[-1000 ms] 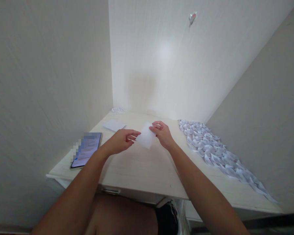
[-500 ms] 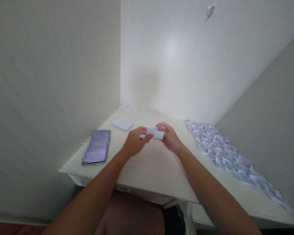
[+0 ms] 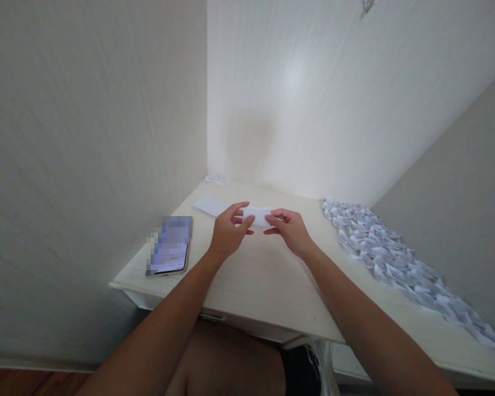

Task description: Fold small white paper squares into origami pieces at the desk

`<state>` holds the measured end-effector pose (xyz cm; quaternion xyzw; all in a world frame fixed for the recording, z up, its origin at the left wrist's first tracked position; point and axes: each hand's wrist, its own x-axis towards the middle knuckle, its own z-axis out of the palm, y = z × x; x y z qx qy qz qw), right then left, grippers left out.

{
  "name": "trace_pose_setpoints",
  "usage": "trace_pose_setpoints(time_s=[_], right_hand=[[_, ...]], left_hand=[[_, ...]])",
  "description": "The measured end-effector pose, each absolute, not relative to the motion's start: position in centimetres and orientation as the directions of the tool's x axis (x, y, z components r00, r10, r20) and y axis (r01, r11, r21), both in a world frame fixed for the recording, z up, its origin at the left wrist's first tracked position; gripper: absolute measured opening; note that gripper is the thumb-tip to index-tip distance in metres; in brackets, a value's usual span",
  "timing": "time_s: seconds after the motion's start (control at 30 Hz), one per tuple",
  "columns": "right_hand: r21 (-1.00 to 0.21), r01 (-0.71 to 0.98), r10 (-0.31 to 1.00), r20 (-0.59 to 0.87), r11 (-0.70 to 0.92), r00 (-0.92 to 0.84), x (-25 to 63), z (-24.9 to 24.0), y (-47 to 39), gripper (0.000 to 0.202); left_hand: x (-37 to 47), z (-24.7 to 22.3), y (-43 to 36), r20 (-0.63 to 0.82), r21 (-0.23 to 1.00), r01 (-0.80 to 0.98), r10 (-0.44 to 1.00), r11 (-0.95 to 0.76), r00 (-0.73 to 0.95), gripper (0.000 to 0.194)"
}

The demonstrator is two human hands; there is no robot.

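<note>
Between both hands is a small piece of white paper (image 3: 257, 216), held above the white desk (image 3: 264, 280). My left hand (image 3: 230, 228) pinches its left end, thumb in front and fingers behind. At the right end, my right hand (image 3: 289, 228) grips the paper with thumb and fingers. Whether the paper is folded or curled I cannot tell. Beyond my left hand lies a flat stack or sheet of white paper (image 3: 208, 205), partly covered by that hand.
A phone (image 3: 171, 247) with a lit screen lies at the desk's left side. Many folded white paper pieces (image 3: 379, 247) are spread along the right edge by the wall. Small white paper scraps (image 3: 215, 179) sit in the far corner. A drawer handle (image 3: 212, 317) shows at the front.
The paper, curled over before, now faces me flatter. My right hand has moved its thumb to the front of the paper's right end. The view has shifted slightly.
</note>
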<state>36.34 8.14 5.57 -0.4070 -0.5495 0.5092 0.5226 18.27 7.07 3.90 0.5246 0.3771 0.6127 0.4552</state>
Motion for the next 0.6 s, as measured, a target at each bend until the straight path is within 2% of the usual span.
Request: trace_pose_setpoints(time_s=[0.33,0.5,0.6], right_hand=[[-0.976,-0.052,0.975,0.215,0.212,-0.056,36.17,5.9,7.87,0.037],[-0.971,-0.053,0.969,0.238,0.234,-0.066,36.27,6.07,7.93,0.045],[-0.969,-0.034,0.966,0.246,0.244,-0.077,36.37,6.04,8.01,0.042]], left_hand=[[18.14,4.15,7.11,0.306,0.924,-0.214,0.949,-0.316,-0.082,0.042],[18.08,4.57,6.86,0.27,0.929,-0.241,0.96,-0.28,-0.076,0.044],[17.94,4.72,6.77,0.249,0.936,-0.239,0.966,-0.258,-0.066,0.047]])
